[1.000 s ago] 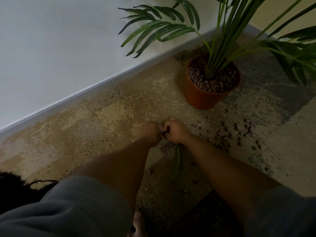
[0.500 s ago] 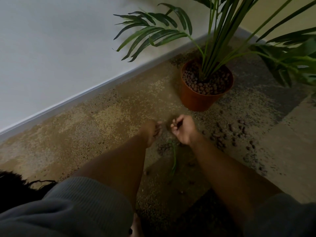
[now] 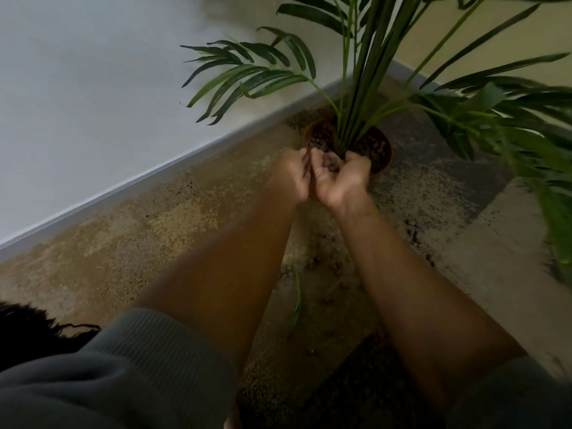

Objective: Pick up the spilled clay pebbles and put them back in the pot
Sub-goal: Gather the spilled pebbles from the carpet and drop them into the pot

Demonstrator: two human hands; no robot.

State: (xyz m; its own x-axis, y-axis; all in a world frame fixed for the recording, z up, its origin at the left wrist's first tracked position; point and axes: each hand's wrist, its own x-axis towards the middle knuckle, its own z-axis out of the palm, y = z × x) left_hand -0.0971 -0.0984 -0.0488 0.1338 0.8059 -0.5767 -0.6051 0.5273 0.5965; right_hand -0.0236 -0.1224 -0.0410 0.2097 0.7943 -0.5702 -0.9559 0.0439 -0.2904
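Observation:
An orange pot [image 3: 383, 156] with a green palm stands on the floor by the skirting, filled with brown clay pebbles [image 3: 373, 147]. My right hand [image 3: 342, 178] is cupped palm up at the pot's near rim, with a few pebbles [image 3: 330, 161] lying in it. My left hand [image 3: 292, 176] is held edge-on beside it, fingers touching the right hand's fingers; whether it holds anything is hidden. Spilled pebbles [image 3: 413, 235] lie on the floor to the right of my right forearm, and more [image 3: 312, 263] lie between my arms.
A speckled brown floor [image 3: 173, 230] runs along a grey skirting [image 3: 130, 187] and white wall. Palm fronds [image 3: 510, 119] hang over the right side, close to my right arm. A fallen green leaf [image 3: 297, 300] lies between my forearms.
Both hands have lifted from the floor and moved forward to the pot's rim, the right hand now turned palm up with pebbles in it. The view has shifted closer to the plant.

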